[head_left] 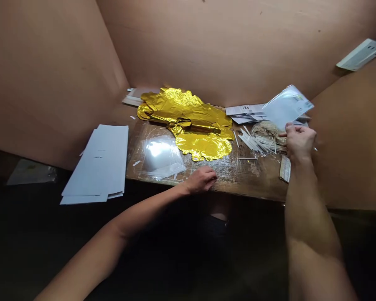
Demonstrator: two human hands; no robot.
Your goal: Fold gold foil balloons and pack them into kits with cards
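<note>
My right hand [301,140] pinches the lower edge of a clear plastic packet with a white card inside [288,106], holding it tilted above the right side of the table. Beneath the packet lie thin white sticks [257,140] and a tan fibrous bundle [266,130]. Close to the table's front edge, my left hand [202,179] is closed with its fingers curled under; what they hold, if anything, is hidden. Flat gold foil balloons [188,117] are spread beyond it. Clear plastic bags [161,156] lie to its left, reflecting the light.
A stack of white paper sheets [100,163] overhangs the front edge at left. More white packets [246,112] lie at the back right. Brown panels [207,50] enclose the table [257,184]. A white power strip [362,54] is fixed on the right panel.
</note>
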